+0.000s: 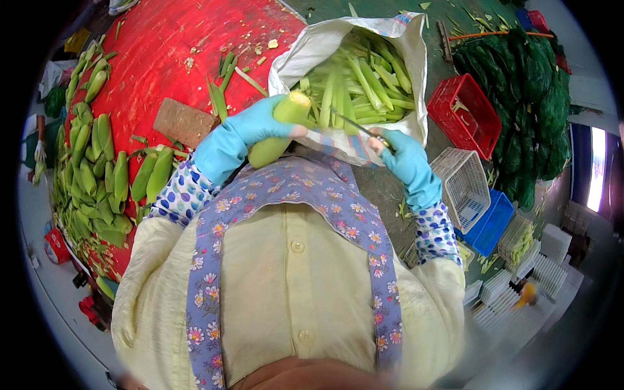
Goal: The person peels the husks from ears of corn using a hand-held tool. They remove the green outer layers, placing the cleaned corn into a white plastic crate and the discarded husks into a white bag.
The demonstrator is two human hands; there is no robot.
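Note:
My left hand (258, 124), in a light blue rubber glove with a bare thumb tip, grips what looks like an ear of corn (267, 152) in its green husk. Its upper end is cut and shows a pale yellow face. In my right hand (402, 156), gloved alike, is a knife (355, 125) whose narrow blade points up and left, apart from the ear. Beyond both hands a white woven sack (312, 43) with coloured stripes gapes towards me. Long green husk strips (380, 83) fill it; some near the blade are blurred.
Green ears (87, 175) lie heaped on a red sheet (161, 53) at left, near a brick (185, 122). To the right stand a red crate (465, 114), a white basket (463, 187), a blue crate (492, 222) and filled green mesh sacks (526, 107).

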